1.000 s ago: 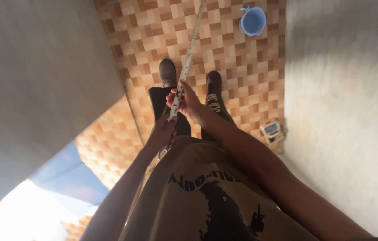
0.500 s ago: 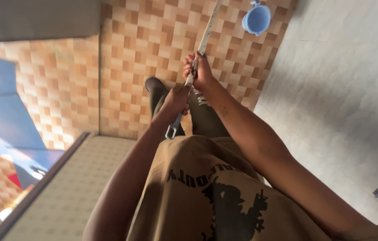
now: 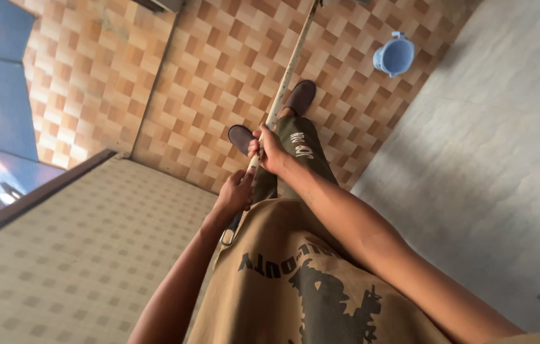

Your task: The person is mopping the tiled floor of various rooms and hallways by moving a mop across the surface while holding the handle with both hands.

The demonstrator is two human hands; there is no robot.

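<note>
A floor of small orange and tan checkered tiles (image 3: 219,70) runs between a pale patterned wall at 8 o'clock and a grey wall at 3 o'clock. A long pale pole (image 3: 290,60) rises from the middle toward 12 o'clock, with the right hand (image 3: 270,150) closed around it above the left hand (image 3: 237,191), which grips its lower end near the metal loop. The blue bucket (image 3: 393,55) stands at 1 o'clock, so a wide swing of the pole could tip it, and the far end, out of view, could strike either wall in so tight a space.

Both hands grip a long pale pole (image 3: 289,70), the left hand (image 3: 237,191) just below the right hand (image 3: 269,150), above checkered floor tiles (image 3: 219,64), a blue bucket (image 3: 393,55) well beyond them.
</note>
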